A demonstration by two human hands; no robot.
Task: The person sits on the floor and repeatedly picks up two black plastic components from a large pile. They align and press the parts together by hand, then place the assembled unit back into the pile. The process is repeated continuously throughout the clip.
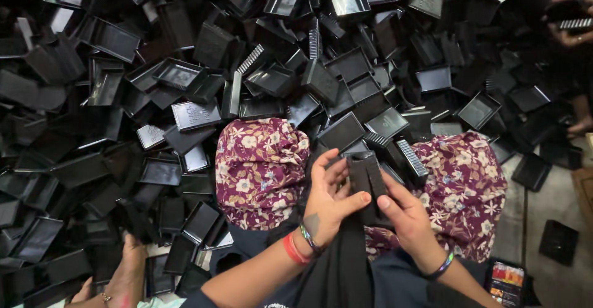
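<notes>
My left hand [330,198] and my right hand [404,215] both grip a tall stack of nested black plastic trays [364,181] that stands in my lap between my knees, which are covered in maroon floral cloth [259,166]. The left thumb presses on the stack's front, the fingers curl around its left side. The right hand clasps the right side lower down. The stack runs down out of view between my forearms.
A deep heap of loose black rectangular trays [185,86] covers the floor ahead and to the left. Another person's hand [126,271] rests at bottom left, and another's hands [571,21] hold trays at top right. A printed packet [506,281] lies bottom right on grey floor.
</notes>
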